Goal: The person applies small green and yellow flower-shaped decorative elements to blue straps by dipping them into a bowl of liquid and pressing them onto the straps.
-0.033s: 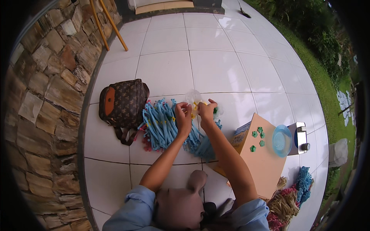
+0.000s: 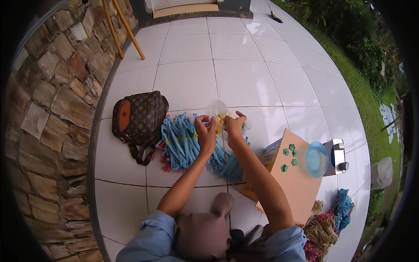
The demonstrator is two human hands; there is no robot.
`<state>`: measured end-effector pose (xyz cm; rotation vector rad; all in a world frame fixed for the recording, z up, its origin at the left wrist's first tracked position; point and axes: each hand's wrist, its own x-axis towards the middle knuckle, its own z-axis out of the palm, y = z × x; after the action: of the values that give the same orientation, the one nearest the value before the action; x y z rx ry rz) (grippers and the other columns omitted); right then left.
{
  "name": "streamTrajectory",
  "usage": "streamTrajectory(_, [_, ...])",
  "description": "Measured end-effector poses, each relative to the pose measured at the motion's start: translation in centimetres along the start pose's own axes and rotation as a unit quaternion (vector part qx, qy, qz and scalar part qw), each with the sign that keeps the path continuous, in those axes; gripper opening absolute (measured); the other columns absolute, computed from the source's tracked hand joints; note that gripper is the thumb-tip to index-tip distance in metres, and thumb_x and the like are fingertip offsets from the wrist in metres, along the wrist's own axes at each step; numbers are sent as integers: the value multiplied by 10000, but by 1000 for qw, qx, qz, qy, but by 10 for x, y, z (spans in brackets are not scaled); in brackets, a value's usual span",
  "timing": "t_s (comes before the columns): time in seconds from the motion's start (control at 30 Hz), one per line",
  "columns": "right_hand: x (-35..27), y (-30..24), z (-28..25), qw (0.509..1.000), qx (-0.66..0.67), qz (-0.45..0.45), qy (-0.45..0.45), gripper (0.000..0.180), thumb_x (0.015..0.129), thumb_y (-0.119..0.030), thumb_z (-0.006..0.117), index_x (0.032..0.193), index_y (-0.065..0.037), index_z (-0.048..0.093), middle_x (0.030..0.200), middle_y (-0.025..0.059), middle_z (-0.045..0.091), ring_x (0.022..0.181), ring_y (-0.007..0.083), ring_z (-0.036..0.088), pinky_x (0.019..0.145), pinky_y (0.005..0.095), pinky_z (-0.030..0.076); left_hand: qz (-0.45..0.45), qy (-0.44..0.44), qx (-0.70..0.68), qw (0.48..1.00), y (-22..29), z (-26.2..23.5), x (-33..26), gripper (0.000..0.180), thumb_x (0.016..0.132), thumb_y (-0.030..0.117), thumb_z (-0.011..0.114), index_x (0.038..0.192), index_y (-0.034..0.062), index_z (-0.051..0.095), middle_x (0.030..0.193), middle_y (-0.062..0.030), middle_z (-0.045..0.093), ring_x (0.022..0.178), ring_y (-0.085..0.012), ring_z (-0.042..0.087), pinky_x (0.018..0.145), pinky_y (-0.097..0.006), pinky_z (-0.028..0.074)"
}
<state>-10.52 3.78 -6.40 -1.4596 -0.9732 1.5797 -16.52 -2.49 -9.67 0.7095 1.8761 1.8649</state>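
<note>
My left hand (image 2: 206,134) is closed, with thumb and fingertips brought together at the right end of a pile of light-blue cords (image 2: 181,146). Just right of it my right hand (image 2: 234,127) is pinched too, over a clear plastic container (image 2: 218,106) holding small yellow pieces (image 2: 220,118). Whatever sits between the fingertips of either hand is too small to make out. A second clear container (image 2: 248,126), partly hidden by my right hand, shows a bit of green. Pink ends stick out from the cord pile, and more blue cords lie below my right wrist.
A brown patterned backpack (image 2: 139,115) stands left of the cords. On the right, a peach-coloured box (image 2: 292,187) carries several green flower-shaped pieces (image 2: 292,149) and a blue dish (image 2: 317,159), beside a metal can (image 2: 338,157). Bundled cords (image 2: 323,231) lie at lower right. A stone wall (image 2: 48,131) borders the left.
Both hands stay nearly in place over the cords and containers, still closed. The whole view has shifted slightly, and less green shows beside my right hand.
</note>
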Motion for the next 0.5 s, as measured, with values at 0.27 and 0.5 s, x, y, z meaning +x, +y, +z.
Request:
streamTrajectory(0.27, [-156,-129,-117,972,63,-124,-191,645,742,23,491,1283,-77,154,1011,166,541,919,196,537,872,327,400,-1,-324,-74,943,157,-18,-40,336,875,169,543,1156,31,419,901,-91,597,814,-143,600,696,-271,490])
streamTrajectory(0.5, [-185,-97,-258,983,163,-69,-56,621,787,29,477,1294,-90,141,1059,146,509,987,225,531,866,362,437,-229,-563,-81,790,159,32,-130,397,895,66,473,1181,135,205,1013,-108,518,893,-157,574,829,-335,480])
